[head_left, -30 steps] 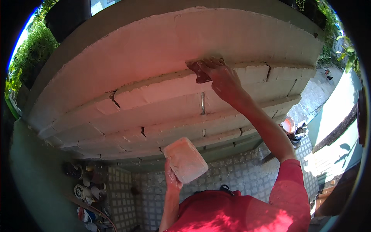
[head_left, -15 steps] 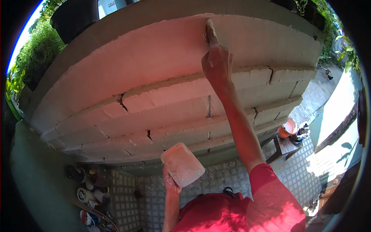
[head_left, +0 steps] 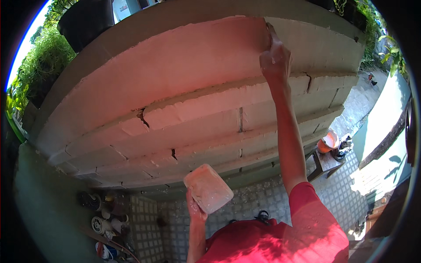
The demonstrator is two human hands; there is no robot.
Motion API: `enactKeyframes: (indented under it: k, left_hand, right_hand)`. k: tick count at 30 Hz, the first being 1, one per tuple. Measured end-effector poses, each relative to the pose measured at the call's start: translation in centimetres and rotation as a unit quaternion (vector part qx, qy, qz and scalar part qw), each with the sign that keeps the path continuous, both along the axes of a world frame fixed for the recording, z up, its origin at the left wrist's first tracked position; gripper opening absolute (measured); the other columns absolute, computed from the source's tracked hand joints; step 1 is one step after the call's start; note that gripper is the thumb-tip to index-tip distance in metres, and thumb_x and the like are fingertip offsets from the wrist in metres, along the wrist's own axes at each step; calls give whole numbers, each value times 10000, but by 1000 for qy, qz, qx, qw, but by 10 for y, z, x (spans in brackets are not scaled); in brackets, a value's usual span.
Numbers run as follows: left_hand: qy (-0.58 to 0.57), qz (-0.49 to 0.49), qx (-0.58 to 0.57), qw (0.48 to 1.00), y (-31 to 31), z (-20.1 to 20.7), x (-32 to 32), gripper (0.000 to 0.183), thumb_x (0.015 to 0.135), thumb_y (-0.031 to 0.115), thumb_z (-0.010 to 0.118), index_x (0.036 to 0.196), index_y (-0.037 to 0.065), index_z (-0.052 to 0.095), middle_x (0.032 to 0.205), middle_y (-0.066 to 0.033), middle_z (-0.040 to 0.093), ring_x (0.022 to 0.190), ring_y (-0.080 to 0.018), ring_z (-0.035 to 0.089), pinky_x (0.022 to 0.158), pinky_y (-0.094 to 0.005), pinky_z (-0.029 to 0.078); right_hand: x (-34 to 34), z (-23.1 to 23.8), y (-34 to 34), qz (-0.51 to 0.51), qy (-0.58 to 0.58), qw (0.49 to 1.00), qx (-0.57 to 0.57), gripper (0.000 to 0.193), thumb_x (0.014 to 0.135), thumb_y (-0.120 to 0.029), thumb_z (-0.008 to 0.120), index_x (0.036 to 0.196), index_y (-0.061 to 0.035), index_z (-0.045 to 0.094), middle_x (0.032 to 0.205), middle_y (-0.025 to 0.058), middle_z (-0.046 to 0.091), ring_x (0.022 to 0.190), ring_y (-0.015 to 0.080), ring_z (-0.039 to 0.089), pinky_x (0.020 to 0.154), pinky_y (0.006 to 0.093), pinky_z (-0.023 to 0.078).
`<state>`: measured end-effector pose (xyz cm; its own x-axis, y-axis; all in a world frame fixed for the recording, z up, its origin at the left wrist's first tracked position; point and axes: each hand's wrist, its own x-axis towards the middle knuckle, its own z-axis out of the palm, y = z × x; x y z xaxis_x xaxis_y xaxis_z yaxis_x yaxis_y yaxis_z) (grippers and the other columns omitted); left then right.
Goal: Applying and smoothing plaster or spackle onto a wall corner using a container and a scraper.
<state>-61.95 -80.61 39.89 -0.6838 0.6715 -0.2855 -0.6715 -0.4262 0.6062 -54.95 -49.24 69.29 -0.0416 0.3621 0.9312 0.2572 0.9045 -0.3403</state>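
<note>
My right hand [head_left: 275,60] is raised to the upper part of a block wall [head_left: 184,57], fingers closed round a narrow tool that looks like a paintbrush [head_left: 269,30]. Its tip is just under the grey ledge along the wall's top; the hand hides most of it. Left of that hand the wall looks pinkish, to the right greyer. Low in front of the wall, my left hand [head_left: 195,207] grips one side of a squarish pale plastic tub [head_left: 208,188], smeared with pinkish-white material.
Cracks and stepped ridges run across the wall's lower part. A black pot [head_left: 85,24] stands on the ledge [head_left: 184,18]. At right, an orange bucket [head_left: 326,143] sits by a small bench [head_left: 326,163]. Several cans [head_left: 101,224] line the lower left, beside floor tiles [head_left: 186,228].
My right hand has moved right along the wall's top edge with the brush-like tool. My left hand holds the tub in nearly the same place.
</note>
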Motion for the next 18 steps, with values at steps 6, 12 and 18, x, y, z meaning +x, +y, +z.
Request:
enactKeyframes:
  k: [6, 12, 18]
  left_hand:
    - [4, -12, 2, 1000, 3, 4, -5, 615, 911, 489, 544, 1380, 113, 418, 1329, -78, 524, 1203, -277, 529, 994, -455, 469]
    - [9, -19, 0, 1000, 6, 11, -2, 606, 907, 496, 547, 1371, 123, 436, 1320, -66, 534, 1194, -275, 535, 991, -455, 471]
    - [-7, -34, -10, 999, -4, 8, 6, 612, 899, 499, 558, 1367, 123, 440, 1308, -60, 543, 1184, -269, 543, 988, -441, 473]
  right_hand:
    - [-80, -9, -26, 31, 3, 999, 24, 691, 682, 165, 444, 1348, -21, 462, 1073, 172, 649, 935, 360, 645, 696, 440, 533]
    - [-77, -20, -53, 173, -61, 981, 57, 655, 697, 152, 425, 1326, -19, 492, 1048, 178, 661, 888, 357, 650, 713, 444, 529]
    - [-16, -32, 11, -69, -47, 996, -18, 704, 706, 60, 527, 1392, -66, 435, 1008, 160, 685, 785, 379, 660, 666, 447, 548]
